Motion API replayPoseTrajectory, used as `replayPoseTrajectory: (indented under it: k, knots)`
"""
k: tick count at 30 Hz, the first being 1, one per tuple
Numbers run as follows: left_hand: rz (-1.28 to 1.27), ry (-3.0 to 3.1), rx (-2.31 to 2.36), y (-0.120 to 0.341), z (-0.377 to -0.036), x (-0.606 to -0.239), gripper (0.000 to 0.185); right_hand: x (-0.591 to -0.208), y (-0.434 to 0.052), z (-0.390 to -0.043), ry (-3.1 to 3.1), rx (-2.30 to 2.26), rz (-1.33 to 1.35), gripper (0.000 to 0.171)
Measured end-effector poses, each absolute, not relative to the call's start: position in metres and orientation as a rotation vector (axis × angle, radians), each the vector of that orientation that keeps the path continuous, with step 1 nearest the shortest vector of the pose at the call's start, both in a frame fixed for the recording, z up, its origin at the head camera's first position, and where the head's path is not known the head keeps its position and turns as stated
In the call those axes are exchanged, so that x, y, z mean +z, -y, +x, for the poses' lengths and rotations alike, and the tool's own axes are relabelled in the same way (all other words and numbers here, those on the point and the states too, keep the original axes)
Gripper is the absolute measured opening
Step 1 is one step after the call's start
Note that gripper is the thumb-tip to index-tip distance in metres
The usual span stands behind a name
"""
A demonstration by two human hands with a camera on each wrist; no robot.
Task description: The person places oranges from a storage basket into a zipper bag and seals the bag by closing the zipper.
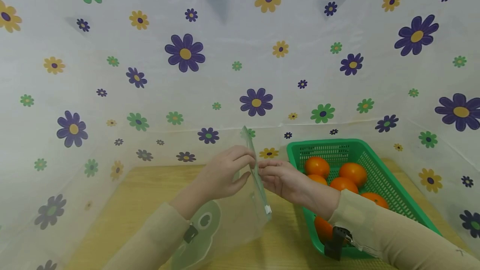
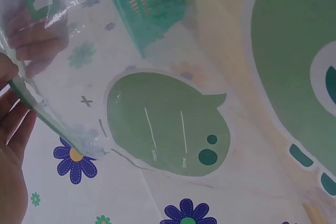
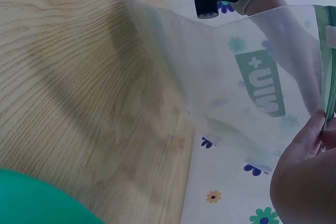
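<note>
Two bare hands are on one bag here: the left hand [image 1: 228, 171] pinches the top edge between thumb and fingers, and the right hand [image 1: 286, 183] has its fingertips pinched on the same edge from the other side, the two sitting really close together. The thing they've got is a single clear plastic bag with green printing [image 1: 240, 222], held up in the middle, left of the basket, with its body slanting down toward the left sleeve. It has one green zip strip [image 1: 261, 190] along the top and one little white slider [image 1: 268, 209] down at the near end. Can't tell if the mouth is parted. Print-wise there's a green speech bubble [image 2: 168, 124] with two write-on lines, "name" and "time", plus a big green cartoon shape [image 1: 204, 225]. Each arm has a beige long sleeve, so two of those, and two black wrist gadgets [image 1: 337, 243], one per wrist. Over on the right there's one green plastic mesh basket [image 1: 406, 203] with round orange fruits [image 1: 352, 174] in it; I count six showing, but the right arm blocks part of the view. It all sits over one pale wood-grain worktop [image 1: 150, 186], with a white flower-print sheet [image 1: 232, 82] behind and along both sides, flowers in three colours: purple, green and yellow.
</note>
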State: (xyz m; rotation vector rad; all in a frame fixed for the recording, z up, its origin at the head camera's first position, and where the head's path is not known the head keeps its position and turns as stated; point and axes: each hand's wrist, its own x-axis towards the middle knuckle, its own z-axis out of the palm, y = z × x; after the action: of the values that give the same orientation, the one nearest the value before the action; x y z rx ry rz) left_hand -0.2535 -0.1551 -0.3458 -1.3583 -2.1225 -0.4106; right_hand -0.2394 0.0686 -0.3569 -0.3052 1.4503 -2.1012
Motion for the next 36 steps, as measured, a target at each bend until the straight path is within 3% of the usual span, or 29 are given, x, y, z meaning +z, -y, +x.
replayPoseTrajectory:
  k: [12, 23, 28, 36]
  knots:
    - [-1.376, 2.141, -0.489, 0.155, -0.259, -0.344, 0.012, -0.357, -0.069, -0.238, -1.435, -2.117, -0.277, 0.031]
    - [-1.377, 2.123, -0.589, 0.157, -0.262, -0.343, 0.021, -0.356, -0.073, -0.238, -1.498, -2.126, -0.227, 0.024]
    - [-1.364, 2.155, -0.593, 0.159, -0.261, -0.342, 0.015, -0.356, -0.074, -0.238, -1.527, -2.145, -0.174, 0.037]
    - [-1.325, 2.19, -0.563, 0.164, -0.259, -0.337, 0.014, -0.356, -0.077, -0.237, -1.532, -2.201, -0.084, 0.03]
